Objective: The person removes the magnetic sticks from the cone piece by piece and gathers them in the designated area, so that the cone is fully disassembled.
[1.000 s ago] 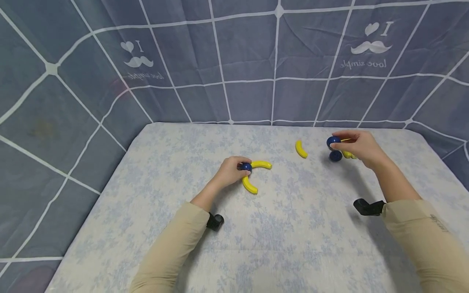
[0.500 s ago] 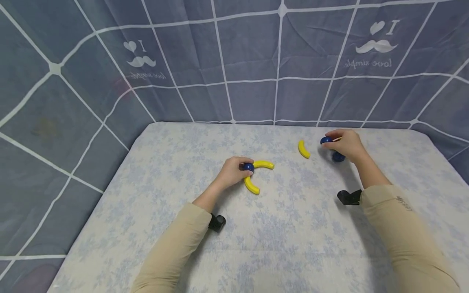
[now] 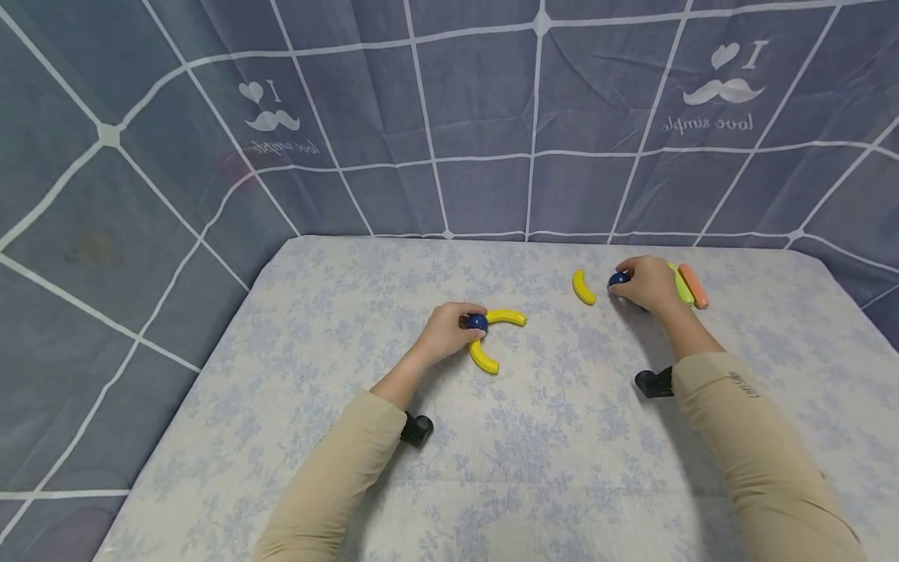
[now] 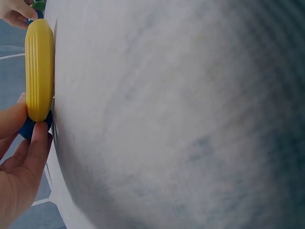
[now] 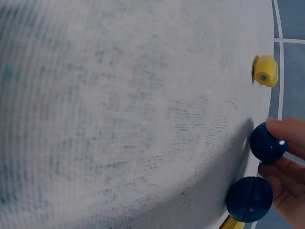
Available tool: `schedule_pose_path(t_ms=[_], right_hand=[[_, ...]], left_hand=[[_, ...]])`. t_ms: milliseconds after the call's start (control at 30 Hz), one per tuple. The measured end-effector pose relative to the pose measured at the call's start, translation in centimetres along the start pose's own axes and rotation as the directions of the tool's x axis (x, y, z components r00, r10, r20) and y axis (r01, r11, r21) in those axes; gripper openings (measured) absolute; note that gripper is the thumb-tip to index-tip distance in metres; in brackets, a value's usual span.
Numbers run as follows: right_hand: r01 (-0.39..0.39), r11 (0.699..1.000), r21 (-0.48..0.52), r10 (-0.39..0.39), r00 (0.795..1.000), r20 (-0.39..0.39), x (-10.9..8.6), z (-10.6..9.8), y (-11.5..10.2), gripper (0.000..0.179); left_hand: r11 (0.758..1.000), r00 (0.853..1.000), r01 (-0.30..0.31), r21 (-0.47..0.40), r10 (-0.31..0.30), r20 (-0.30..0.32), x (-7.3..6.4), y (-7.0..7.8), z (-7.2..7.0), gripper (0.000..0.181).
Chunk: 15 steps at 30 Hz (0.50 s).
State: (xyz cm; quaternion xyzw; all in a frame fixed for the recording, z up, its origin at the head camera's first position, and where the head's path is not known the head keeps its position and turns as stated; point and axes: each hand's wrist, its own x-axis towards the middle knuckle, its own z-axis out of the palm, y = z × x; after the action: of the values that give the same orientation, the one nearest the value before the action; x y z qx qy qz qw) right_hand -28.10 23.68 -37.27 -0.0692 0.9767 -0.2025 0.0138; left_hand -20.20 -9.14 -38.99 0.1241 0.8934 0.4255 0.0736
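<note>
My left hand (image 3: 445,332) pinches a small blue ball (image 3: 477,324) on the table. Two curved yellow sticks, one pointing right (image 3: 507,317) and one toward me (image 3: 484,358), extend from that ball. In the left wrist view a ribbed yellow stick (image 4: 39,71) hides most of the ball. Farther right, my right hand (image 3: 648,282) holds another blue ball (image 5: 268,143) between thumb and fingers, low over the cloth. A second blue ball (image 5: 249,199) sits right beside those fingers, mostly covered by the hand from above. Left of the held ball lies a loose curved yellow stick (image 3: 583,287).
Behind my right hand lie a lime-yellow stick (image 3: 680,284) and an orange stick (image 3: 694,286). A pale flowered cloth (image 3: 548,437) covers the table. Blue-grey gridded curtains (image 3: 477,117) hang along its back and left side.
My right hand has moved left and lowered with its blue ball, nearer the loose yellow stick. The orange stick has come into view behind it. My left hand stays in place.
</note>
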Motion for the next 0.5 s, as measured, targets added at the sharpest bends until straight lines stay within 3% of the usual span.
schedule_pose_path(t_ms=[267,500], right_hand=[[0.033,0.998,-0.049,-0.033,0.999,0.008,0.29,-0.44,0.11,0.043],[0.001,1.000,0.009,-0.001,1.000,0.031,-0.05,-0.89,0.29,0.043]], left_hand=[[1.000,1.000,-0.009,-0.008,0.009,-0.005,0.00,0.04,-0.01,0.035],[1.000,1.000,-0.010,-0.007,0.010,0.001,-0.13,0.01,0.03,0.036]])
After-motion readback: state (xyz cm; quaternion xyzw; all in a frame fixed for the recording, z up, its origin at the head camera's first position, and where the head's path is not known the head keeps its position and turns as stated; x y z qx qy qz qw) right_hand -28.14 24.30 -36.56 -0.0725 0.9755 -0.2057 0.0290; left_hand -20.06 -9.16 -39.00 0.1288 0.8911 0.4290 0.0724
